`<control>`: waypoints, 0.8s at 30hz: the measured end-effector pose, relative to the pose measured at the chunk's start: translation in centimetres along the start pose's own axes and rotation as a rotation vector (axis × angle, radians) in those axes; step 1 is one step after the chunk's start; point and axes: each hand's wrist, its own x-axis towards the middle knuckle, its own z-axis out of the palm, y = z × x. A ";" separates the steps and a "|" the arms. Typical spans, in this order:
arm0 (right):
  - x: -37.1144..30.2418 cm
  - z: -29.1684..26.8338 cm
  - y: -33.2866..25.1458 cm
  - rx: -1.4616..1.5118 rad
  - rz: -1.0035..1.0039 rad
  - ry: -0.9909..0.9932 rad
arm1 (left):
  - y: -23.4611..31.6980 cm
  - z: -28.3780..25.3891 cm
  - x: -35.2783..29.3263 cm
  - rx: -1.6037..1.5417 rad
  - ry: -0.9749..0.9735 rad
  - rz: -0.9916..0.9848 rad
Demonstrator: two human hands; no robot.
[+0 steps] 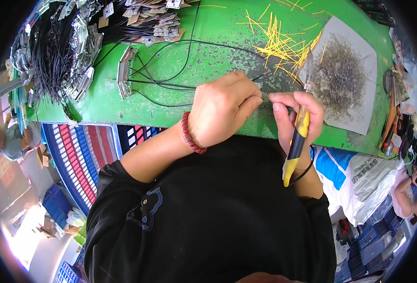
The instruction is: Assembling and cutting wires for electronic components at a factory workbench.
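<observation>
My left hand (pixel 225 106), a red bead bracelet at its wrist, is closed around several thin black cables (pixel 168 86). They run left to a silver metal part (pixel 124 73) lying on the green table. One cable end with a bare reddish tip pokes out past the knuckles. My right hand (pixel 307 113) grips a yellow-and-black soldering iron (pixel 297 144), its metal tip pointing away from me toward the grey sheet. The thumb and fingertips of that hand come close to the left fingers; whether they pinch a wire is too small to tell.
Thin yellow tubes (pixel 276 45) lie scattered at the far middle. To their right is a grey sheet (pixel 366 85) covered with dark residue. Bundles of black cables with silver ends (pixel 78 52) pile up at the far left. Tools (pixel 391 101) line the right edge of the green table (pixel 90 106).
</observation>
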 end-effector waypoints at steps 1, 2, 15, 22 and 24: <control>-0.1 0.0 0.0 0.026 0.037 0.006 | 0.0 0.0 0.0 0.000 -0.001 0.000; -0.2 0.0 0.0 0.052 0.073 0.013 | 0.0 0.1 0.0 -0.011 0.002 0.004; 0.2 0.3 0.2 0.060 0.021 0.033 | -0.2 0.2 -0.2 -0.034 -0.022 0.034; 0.3 -0.1 -0.1 0.036 0.194 0.015 | -0.5 0.4 -0.7 0.104 0.008 0.107; 0.2 -0.5 -0.2 0.082 0.214 0.011 | -0.2 0.5 -0.7 0.118 0.005 0.066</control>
